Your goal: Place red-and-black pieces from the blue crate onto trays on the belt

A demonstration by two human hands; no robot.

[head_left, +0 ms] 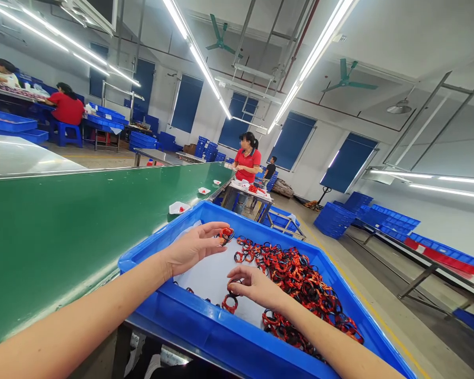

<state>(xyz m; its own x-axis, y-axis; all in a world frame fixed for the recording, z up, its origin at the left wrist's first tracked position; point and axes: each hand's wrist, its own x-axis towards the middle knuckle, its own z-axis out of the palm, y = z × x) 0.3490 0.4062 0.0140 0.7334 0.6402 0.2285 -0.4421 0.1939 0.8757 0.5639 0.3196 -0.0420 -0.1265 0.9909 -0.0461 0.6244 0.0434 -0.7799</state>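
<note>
My left hand (pixel 199 243) is over the far left part of a blue plastic tray (pixel 217 326). Between its thumb and fingers is a red, orange and black ring-shaped band (pixel 226 233). My right hand (pixel 253 287) is lower in the tray, its thumb and fingertips drawn close together; what they hold, if anything, I cannot make out. Just below those fingertips lies a single ring-shaped band (pixel 229 303). A large heap of similar bands (pixel 296 273) fills the tray's right side, resting on a white liner (pixel 205 271).
Left of the tray runs a green conveyor belt (pixel 82 226), carrying small white dishes (pixel 178 208) with red pieces along its near edge. A person in red (pixel 248 160) stands at a table ahead. Stacked blue trays (pixel 334 218) and a metal rack (pixel 418 263) are at right.
</note>
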